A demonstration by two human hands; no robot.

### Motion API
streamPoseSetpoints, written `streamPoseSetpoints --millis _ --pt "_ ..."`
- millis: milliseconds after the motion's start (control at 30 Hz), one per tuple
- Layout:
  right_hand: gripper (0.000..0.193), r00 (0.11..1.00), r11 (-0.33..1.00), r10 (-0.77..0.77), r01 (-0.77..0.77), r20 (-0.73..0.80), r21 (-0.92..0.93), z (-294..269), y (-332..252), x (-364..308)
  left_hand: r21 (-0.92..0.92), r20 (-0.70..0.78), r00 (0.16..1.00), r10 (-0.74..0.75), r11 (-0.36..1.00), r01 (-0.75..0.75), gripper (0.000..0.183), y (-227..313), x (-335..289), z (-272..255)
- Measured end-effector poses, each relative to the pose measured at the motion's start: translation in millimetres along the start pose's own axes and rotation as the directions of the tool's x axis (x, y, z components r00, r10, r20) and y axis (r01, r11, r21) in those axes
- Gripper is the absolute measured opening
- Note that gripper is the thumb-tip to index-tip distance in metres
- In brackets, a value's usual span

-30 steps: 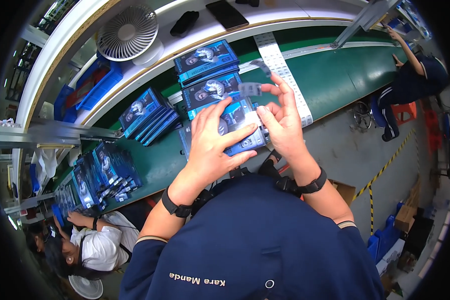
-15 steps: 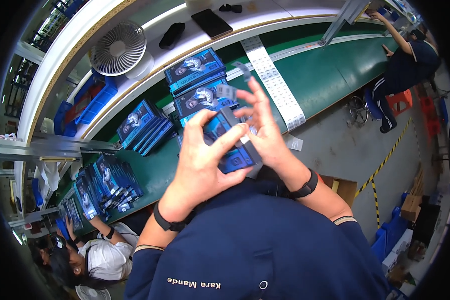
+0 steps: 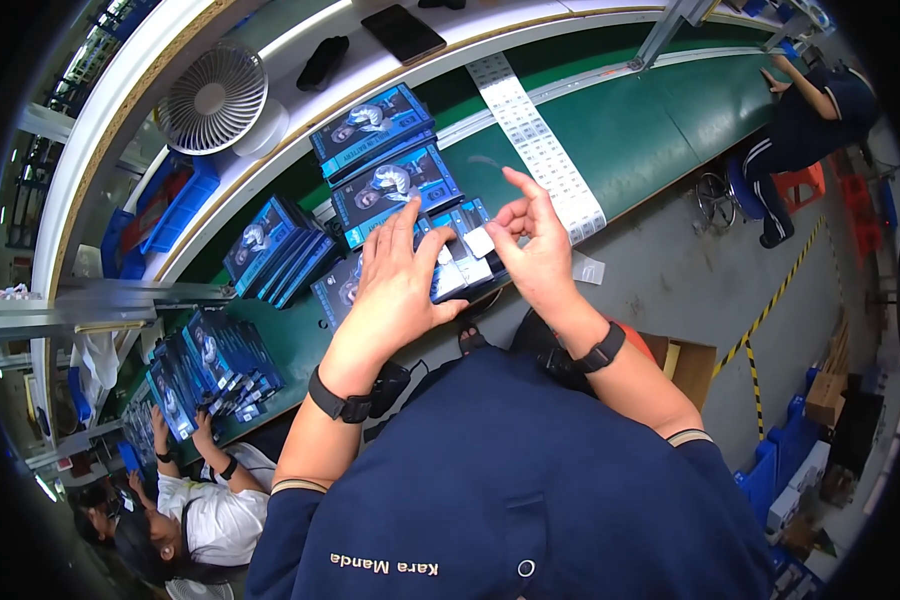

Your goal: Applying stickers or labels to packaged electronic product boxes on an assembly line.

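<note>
My left hand (image 3: pixel 395 285) lies with its fingers spread over the left part of a small blue-and-black printed box (image 3: pixel 460 225), its thumb along the near side. White labels show on that box. At its right end my right hand (image 3: pixel 535 245) pinches a white label (image 3: pixel 478 241) between thumb and forefinger, close against the box; whether the label is stuck down there I cannot tell. Just beyond my hands are two stacks of similar boxes, the nearer stack (image 3: pixel 395 190) and the farther stack (image 3: pixel 370 125). Another such box (image 3: pixel 338 288) is partly covered by my left hand.
A long white label sheet (image 3: pixel 535 130) runs across the green bench (image 3: pixel 640 130). More box stacks (image 3: pixel 280 250) stand at the left. A fan (image 3: pixel 213 98), a dark tablet (image 3: pixel 402 33) and a blue bin (image 3: pixel 180 205) are along the shelf. Co-workers sit at lower left and far right.
The box has come down from between my raised hands to beside the stacks. My left hand has gone from gripping it to lying spread over it; my right fingers have closed on a white label.
</note>
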State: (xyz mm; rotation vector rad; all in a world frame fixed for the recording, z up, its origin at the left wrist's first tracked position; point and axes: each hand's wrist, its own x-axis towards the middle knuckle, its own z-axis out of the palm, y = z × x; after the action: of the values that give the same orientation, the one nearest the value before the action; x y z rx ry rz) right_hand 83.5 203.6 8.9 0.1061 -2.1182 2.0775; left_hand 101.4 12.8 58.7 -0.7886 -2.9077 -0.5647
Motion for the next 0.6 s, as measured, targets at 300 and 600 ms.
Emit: streamPoseSetpoints --millis 300,600 --pt "0.061 0.996 0.976 -0.094 0.094 0.008 -0.194 5.9 4.3 1.1 -0.048 0.007 0.999 -0.042 0.998 0.042 0.076 -1.7 6.4 6.6" --pt "0.059 0.99 0.959 -0.142 0.142 0.018 -0.246 8.2 5.9 0.4 -0.063 0.005 0.999 -0.042 0.997 0.042 0.074 0.4 7.4 5.1"
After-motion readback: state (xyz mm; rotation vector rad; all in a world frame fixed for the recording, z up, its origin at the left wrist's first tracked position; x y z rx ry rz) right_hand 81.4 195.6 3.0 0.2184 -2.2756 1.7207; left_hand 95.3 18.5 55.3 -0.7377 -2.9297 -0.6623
